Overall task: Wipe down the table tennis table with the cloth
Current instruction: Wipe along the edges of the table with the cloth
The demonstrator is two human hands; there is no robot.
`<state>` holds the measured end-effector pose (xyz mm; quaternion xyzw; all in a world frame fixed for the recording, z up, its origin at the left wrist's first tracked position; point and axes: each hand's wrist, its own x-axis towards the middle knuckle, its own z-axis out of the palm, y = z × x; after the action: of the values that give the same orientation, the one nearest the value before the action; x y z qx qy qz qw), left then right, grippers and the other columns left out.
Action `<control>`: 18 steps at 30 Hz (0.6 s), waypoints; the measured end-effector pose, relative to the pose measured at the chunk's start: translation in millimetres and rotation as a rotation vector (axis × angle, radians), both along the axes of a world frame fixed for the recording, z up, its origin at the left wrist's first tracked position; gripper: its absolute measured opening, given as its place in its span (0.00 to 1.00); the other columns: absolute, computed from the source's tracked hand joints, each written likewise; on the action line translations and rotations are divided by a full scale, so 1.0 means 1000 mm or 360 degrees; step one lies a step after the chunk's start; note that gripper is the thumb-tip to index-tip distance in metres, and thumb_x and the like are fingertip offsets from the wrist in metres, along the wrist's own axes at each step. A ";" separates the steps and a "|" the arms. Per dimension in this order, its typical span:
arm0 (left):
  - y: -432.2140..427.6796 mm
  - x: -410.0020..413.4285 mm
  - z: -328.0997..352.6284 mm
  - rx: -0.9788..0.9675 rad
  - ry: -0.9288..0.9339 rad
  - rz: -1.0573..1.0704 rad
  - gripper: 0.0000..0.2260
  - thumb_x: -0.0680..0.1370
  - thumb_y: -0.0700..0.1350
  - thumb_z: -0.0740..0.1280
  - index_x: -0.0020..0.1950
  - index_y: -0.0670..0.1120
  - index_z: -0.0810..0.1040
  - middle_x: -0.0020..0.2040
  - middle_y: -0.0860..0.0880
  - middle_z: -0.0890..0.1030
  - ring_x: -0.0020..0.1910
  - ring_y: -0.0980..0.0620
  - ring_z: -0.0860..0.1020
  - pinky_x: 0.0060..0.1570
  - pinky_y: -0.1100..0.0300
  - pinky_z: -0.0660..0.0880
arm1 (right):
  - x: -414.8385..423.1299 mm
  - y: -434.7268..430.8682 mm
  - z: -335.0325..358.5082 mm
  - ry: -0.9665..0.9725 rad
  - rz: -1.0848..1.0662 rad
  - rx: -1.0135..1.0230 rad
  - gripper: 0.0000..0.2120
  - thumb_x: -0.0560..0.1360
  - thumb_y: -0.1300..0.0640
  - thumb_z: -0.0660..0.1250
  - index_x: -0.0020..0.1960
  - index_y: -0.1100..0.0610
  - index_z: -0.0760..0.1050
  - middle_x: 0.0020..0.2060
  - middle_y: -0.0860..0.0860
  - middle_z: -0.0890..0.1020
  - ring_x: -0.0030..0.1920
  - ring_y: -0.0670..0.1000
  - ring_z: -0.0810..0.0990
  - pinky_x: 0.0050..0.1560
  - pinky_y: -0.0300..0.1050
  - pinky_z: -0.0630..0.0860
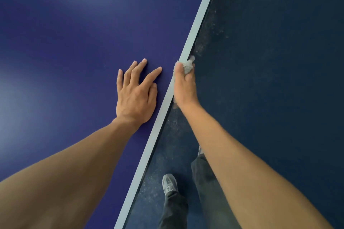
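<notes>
The blue table tennis table [65,42] fills the left of the head view, and its pale edge line [197,29] runs diagonally from top right to bottom centre. My left hand [136,91] rests flat on the blue top just inside that edge, fingers spread. My right hand [184,85] grips a crumpled pale grey cloth [187,65] against the table's side edge, thumb on the pale line, fingers curled over the rim. Most of the cloth is hidden under the hand.
To the right of the edge lies a dark blue floor [279,80] with pale dust specks close to the table. My legs in dark trousers [204,182] and a grey shoe [169,184] stand beside the table at the bottom.
</notes>
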<state>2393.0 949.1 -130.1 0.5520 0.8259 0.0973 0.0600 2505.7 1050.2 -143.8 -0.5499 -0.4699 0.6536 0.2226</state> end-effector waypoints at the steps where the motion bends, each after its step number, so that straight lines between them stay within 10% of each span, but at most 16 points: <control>1: 0.002 0.000 0.001 0.0000 -0.0010 0.0007 0.21 0.84 0.49 0.55 0.77 0.59 0.70 0.81 0.48 0.64 0.81 0.44 0.59 0.80 0.39 0.48 | -0.005 0.019 0.000 -0.0017 -0.0024 -0.0012 0.33 0.86 0.42 0.55 0.85 0.57 0.51 0.82 0.57 0.60 0.81 0.54 0.60 0.81 0.52 0.57; 12: 0.005 -0.003 0.007 -0.0094 -0.0036 -0.0011 0.21 0.84 0.50 0.55 0.77 0.57 0.71 0.80 0.46 0.65 0.81 0.42 0.60 0.79 0.37 0.49 | 0.008 -0.059 0.021 -0.0068 0.0099 -0.0185 0.37 0.82 0.36 0.50 0.85 0.54 0.50 0.82 0.50 0.60 0.82 0.46 0.58 0.81 0.44 0.56; 18: 0.007 -0.003 0.008 -0.0069 -0.0067 -0.0020 0.21 0.83 0.48 0.56 0.76 0.55 0.73 0.79 0.44 0.66 0.80 0.39 0.62 0.79 0.35 0.50 | -0.013 0.072 0.011 -0.0246 0.0081 0.0011 0.30 0.87 0.45 0.52 0.84 0.60 0.54 0.80 0.57 0.65 0.80 0.54 0.64 0.79 0.52 0.60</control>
<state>2390.1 956.0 -122.0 0.5535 0.8230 0.0905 0.0899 2492.4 1121.8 -132.8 -0.5858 -0.5017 0.6131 0.1710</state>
